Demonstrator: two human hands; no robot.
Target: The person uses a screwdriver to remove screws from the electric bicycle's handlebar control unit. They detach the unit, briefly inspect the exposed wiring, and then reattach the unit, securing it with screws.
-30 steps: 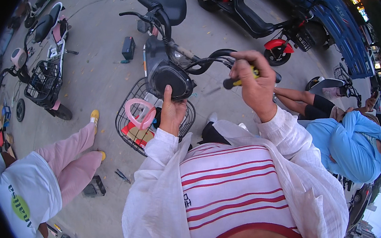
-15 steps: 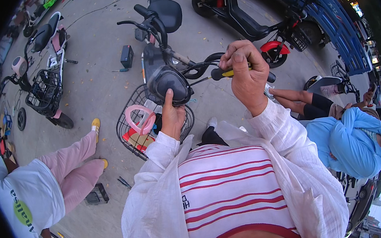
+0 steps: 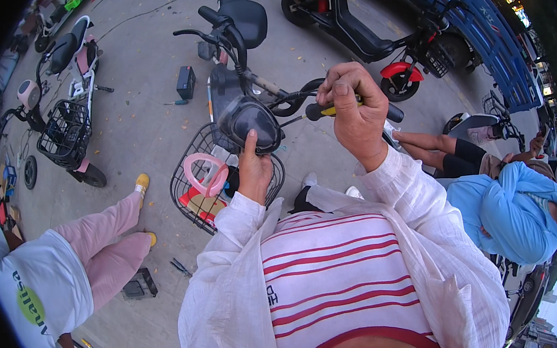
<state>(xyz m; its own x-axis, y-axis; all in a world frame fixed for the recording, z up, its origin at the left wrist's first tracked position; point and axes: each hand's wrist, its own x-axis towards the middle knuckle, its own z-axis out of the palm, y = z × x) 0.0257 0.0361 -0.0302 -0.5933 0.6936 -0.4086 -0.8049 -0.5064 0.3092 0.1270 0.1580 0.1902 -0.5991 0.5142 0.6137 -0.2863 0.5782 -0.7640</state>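
My left hand [image 3: 254,175] grips the black rounded headlight housing [image 3: 240,118] at the front of an electric scooter, its thumb pressed on the glossy face. A yellow and black screwdriver [image 3: 315,112] is in my closed right hand [image 3: 359,114]. Its shaft points left, and the tip reaches the right side of the housing; the exact contact point is too small to make out. Below the housing, a black wire basket [image 3: 183,208] holds a pink ring-shaped part [image 3: 192,176] and red and tan items. Black cables [image 3: 294,96] curve behind the shaft.
A black battery box [image 3: 185,82] and a small screwdriver lie on the pavement beyond. Pliers [image 3: 180,266] and a black tray [image 3: 140,284] are at lower left. People stand on both sides. Other scooters [image 3: 358,30] and a blue truck bed [image 3: 481,30] are farther off.
My right hand and the screwdriver have shifted slightly left, closer to the housing. The housing and my left hand have moved a little to the right.
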